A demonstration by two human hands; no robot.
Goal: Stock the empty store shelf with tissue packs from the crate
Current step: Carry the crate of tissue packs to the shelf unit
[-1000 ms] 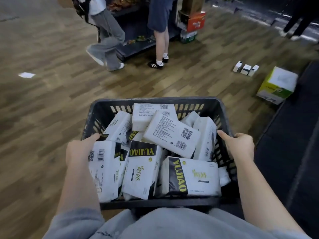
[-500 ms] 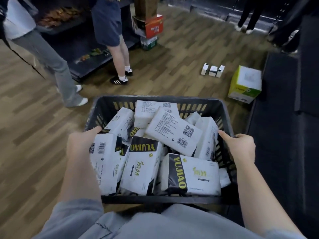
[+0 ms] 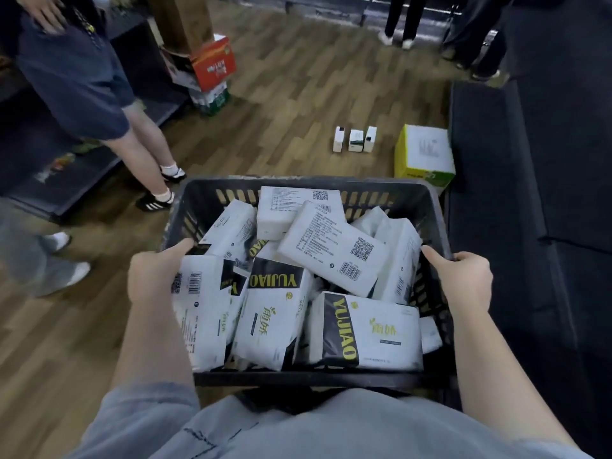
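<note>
A black slatted plastic crate (image 3: 440, 223) is held in front of my body, above the wooden floor. It is filled with several white tissue packs (image 3: 332, 246) with black and yellow "YUJIAO" bands, lying in a jumble. My left hand (image 3: 150, 276) grips the crate's left rim, thumb along the top edge. My right hand (image 3: 463, 276) grips the right rim, thumb pointing forward, fingers curled over the outside. A dark, bare store shelf (image 3: 530, 193) runs along the right side of the view.
A yellow and white carton (image 3: 424, 154) and three small white boxes (image 3: 354, 139) sit on the floor ahead. A person in dark shorts (image 3: 82, 77) stands at the left by another shelf. Red and green stacked boxes (image 3: 212, 71) stand beyond. More people's legs show at the top right.
The view has swung right and advanced: the dark shelf on the right fills more of the frame, the people at the left have slid further left. Both hands keep their grip on the crate.
</note>
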